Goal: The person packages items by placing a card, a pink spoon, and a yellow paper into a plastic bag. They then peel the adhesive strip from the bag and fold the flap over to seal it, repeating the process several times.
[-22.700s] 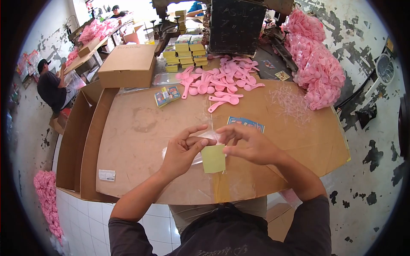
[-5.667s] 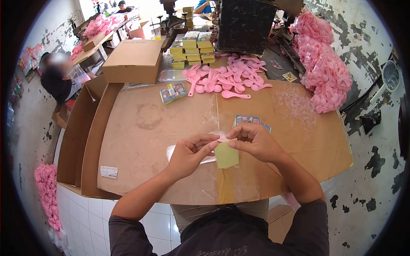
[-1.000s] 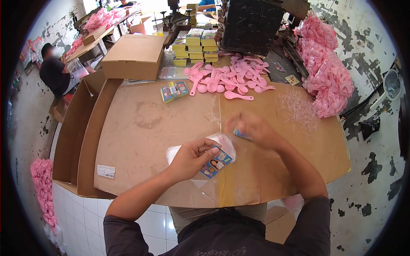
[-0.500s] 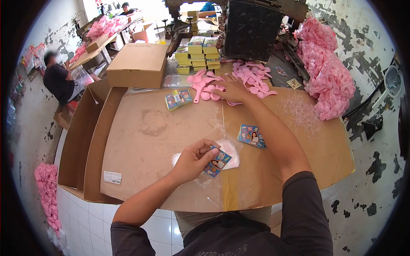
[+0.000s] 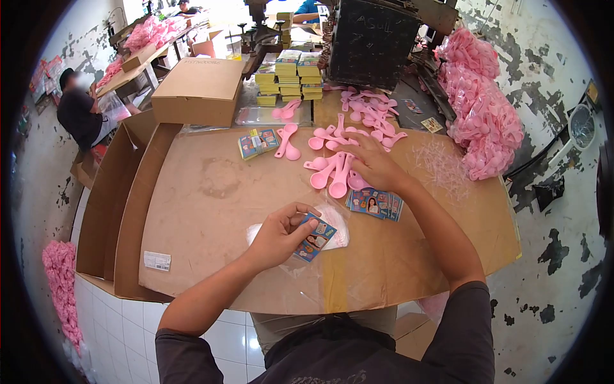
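Observation:
My left hand (image 5: 280,235) pinches a blue printed card (image 5: 318,238) between thumb and fingers. Under it lies a pile of clear plastic bags (image 5: 339,225), showing on both sides of the hand. With fingers spread and bent, my right hand (image 5: 377,168) rests over the near part of the loose pink scoops (image 5: 339,182). Its fingertips touch that group, and the palm side is hidden. Just below my right wrist, a fanned stack of blue cards (image 5: 374,205) lies on the cardboard-covered table (image 5: 211,237). A banded card bundle (image 5: 258,144) sits farther left beside two more scoops (image 5: 288,144).
Tall stacks of cards (image 5: 291,73) stand at the back beside a closed cardboard box (image 5: 198,89) and a black machine (image 5: 371,45). Bagged pink scoops (image 5: 483,109) are heaped at right, near thin plastic strips (image 5: 441,166). An open carton (image 5: 105,211) borders the left; a person (image 5: 80,115) sits beyond.
My right hand has drawn back toward me, and several pink scoops have come nearer with it, spreading out of the pile. My left hand still holds the card.

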`<state>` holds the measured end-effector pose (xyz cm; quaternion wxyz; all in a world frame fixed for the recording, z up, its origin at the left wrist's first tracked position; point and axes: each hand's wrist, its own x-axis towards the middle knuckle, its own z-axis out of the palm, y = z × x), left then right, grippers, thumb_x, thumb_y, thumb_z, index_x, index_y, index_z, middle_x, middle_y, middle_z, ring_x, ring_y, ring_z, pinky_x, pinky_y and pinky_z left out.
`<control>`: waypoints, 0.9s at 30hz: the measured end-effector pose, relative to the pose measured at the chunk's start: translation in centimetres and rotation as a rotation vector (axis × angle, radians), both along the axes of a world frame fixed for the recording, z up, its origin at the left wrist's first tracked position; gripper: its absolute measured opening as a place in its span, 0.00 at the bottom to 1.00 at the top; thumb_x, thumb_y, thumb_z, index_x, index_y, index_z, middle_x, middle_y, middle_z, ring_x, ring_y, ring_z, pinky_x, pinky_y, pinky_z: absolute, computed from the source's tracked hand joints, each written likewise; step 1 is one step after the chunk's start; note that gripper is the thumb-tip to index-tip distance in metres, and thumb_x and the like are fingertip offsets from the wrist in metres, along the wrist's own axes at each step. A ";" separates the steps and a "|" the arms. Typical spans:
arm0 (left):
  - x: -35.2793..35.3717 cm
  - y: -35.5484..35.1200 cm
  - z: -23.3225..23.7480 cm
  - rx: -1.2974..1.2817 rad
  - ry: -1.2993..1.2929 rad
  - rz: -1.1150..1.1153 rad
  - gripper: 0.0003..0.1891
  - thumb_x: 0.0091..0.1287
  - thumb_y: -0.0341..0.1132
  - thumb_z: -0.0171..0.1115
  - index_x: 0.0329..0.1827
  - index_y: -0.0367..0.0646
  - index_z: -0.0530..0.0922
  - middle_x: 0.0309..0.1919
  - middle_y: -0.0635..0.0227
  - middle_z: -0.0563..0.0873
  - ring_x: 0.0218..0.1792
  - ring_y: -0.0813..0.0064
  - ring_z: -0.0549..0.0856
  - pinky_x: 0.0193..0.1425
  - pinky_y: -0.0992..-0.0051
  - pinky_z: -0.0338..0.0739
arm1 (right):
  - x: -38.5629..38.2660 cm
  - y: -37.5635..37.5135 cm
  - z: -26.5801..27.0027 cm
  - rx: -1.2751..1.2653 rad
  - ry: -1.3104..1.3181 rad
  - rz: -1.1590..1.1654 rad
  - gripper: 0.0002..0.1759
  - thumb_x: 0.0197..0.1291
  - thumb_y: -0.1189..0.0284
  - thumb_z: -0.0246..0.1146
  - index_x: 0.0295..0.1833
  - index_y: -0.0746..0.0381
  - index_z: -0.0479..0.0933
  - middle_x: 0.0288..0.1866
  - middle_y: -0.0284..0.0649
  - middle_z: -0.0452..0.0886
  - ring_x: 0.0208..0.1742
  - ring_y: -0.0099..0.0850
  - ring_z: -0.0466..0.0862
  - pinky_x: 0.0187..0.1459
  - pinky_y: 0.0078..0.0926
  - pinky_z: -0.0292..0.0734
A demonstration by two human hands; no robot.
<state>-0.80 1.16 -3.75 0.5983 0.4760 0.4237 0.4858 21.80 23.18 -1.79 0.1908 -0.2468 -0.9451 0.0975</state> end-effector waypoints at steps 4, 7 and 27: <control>-0.2 0.1 0.2 -0.028 -0.017 -0.008 0.12 0.81 0.32 0.60 0.61 0.37 0.76 0.46 0.64 0.92 0.44 0.82 0.89 0.45 0.78 0.85 | 0.5 -1.2 1.2 0.002 -0.096 0.183 0.22 0.61 0.73 0.67 0.62 0.54 0.84 0.70 0.43 0.77 0.74 0.43 0.74 0.76 0.44 0.64; -0.1 0.1 -0.2 0.004 -0.047 0.000 0.12 0.81 0.33 0.60 0.61 0.37 0.76 0.45 0.65 0.92 0.43 0.83 0.89 0.44 0.79 0.85 | -0.3 -1.9 0.5 0.111 -0.124 0.162 0.16 0.58 0.73 0.70 0.53 0.57 0.87 0.60 0.38 0.84 0.66 0.41 0.80 0.72 0.42 0.69; 0.5 -0.6 0.8 0.010 -0.019 -0.073 0.17 0.80 0.33 0.61 0.66 0.33 0.77 0.47 0.65 0.92 0.47 0.83 0.88 0.50 0.80 0.83 | 2.5 -10.9 2.5 0.263 0.489 0.155 0.21 0.49 0.84 0.74 0.51 0.60 0.87 0.48 0.38 0.85 0.54 0.39 0.85 0.52 0.35 0.82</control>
